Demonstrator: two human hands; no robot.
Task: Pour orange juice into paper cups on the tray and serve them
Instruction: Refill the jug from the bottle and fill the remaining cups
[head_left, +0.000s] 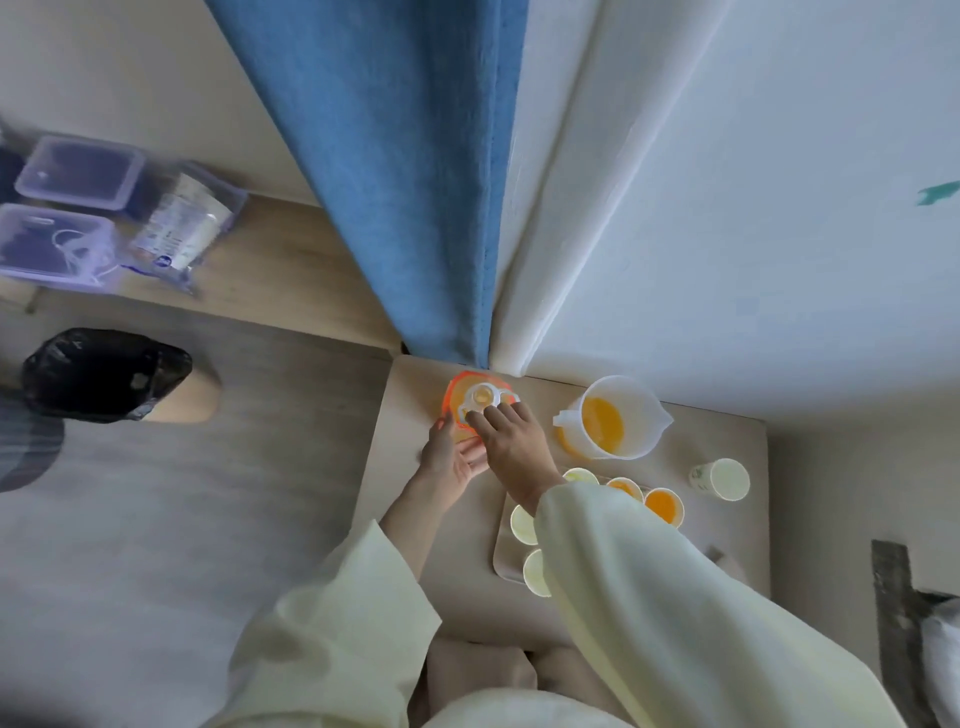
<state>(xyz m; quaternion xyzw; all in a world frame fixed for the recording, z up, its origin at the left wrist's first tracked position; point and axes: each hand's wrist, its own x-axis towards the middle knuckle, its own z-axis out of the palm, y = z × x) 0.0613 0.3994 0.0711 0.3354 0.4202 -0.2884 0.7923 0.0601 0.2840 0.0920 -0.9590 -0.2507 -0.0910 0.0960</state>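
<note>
Item: orange plastic juice bottle (457, 396), white screw cap (483, 397). Right grip (511, 441) grasps the cap; left grip (452, 460) cups the bottle's side, closure unclear. Clear plastic jug (613, 415) just right; white paper cups (661, 504) nearer. Risk: bottle tips while twisting, juice spills.

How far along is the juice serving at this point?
Done: two juice-filled cups stand on the tray, and the measuring jug is partly filled. In hand: the left hand and right hand are on the juice bottle. Left: three empty tray cups show, a loose cup stands off the tray; nothing looks served.
</note>
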